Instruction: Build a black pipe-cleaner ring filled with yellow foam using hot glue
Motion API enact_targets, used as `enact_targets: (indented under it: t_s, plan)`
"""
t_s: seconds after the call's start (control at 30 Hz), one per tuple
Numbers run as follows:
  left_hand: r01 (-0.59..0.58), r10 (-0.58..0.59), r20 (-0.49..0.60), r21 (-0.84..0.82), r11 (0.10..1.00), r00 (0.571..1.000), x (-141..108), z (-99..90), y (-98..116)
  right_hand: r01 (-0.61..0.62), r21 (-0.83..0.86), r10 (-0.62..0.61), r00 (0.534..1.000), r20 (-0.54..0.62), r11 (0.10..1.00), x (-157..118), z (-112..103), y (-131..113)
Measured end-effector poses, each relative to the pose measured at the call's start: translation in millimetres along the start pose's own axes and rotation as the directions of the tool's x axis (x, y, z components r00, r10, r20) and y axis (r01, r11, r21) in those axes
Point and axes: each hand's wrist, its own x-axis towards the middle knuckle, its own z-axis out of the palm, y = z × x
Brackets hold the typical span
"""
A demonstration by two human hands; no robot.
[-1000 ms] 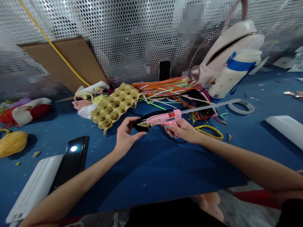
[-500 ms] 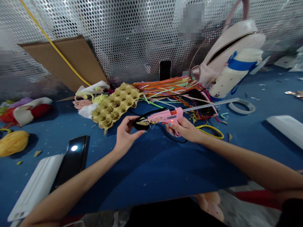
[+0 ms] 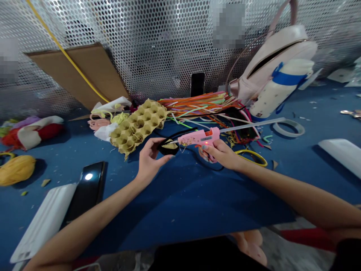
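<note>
My left hand (image 3: 150,157) holds a small black cup-like piece (image 3: 168,149) with a tan inside, thumb below and fingers behind it. A black strip runs from this piece up to the right. My right hand (image 3: 221,152) is wrapped round the handle of a pink glue gun (image 3: 197,137), whose small light glows. The metal nozzle points left, at the inside of the black piece; whether it touches is too small to tell. A long clear glue stick (image 3: 251,125) sticks out of the gun's back.
Behind my hands lie a torn egg carton (image 3: 138,126) and a pile of coloured pipe cleaners (image 3: 197,105). A phone (image 3: 87,190) and yellow yarn (image 3: 17,170) lie left. At right are a tape roll (image 3: 289,128), a bottle (image 3: 282,88) and a bag (image 3: 270,56).
The glue gun has moved very slightly right relative to the black piece, and more of the tan inside shows. Both hands keep their holds.
</note>
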Motion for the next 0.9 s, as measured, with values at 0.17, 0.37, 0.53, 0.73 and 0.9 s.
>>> enact_targets:
  t_s: [0.17,0.37,0.53,0.73,0.9]
  plan:
    - [-0.001,0.001,-0.007,-0.006,1.0,1.0,-0.1,-0.3,-0.2,0.032,0.028,-0.031,0.999,-0.011,0.999,0.5,0.1,2.7]
    - [-0.008,0.008,-0.026,-0.014,1.0,1.0,0.6,-0.2,0.8,0.025,0.053,-0.024,1.0,-0.014,0.998,1.1,0.3,1.7]
    - [-0.026,0.026,-0.034,-0.021,0.999,0.999,1.0,-0.1,0.6,0.043,0.06,-0.042,0.999,-0.018,0.997,2.1,0.4,0.9]
    - [-0.035,0.034,-0.062,-0.003,0.999,0.997,1.3,-0.4,0.0,0.063,0.11,-0.061,0.998,-0.021,0.992,3.3,1.4,4.4]
    - [-0.056,0.056,-0.085,0.01,0.998,0.995,2.1,-1.5,-1.7,0.095,0.133,-0.091,0.995,-0.029,0.987,4.2,0.7,9.3]
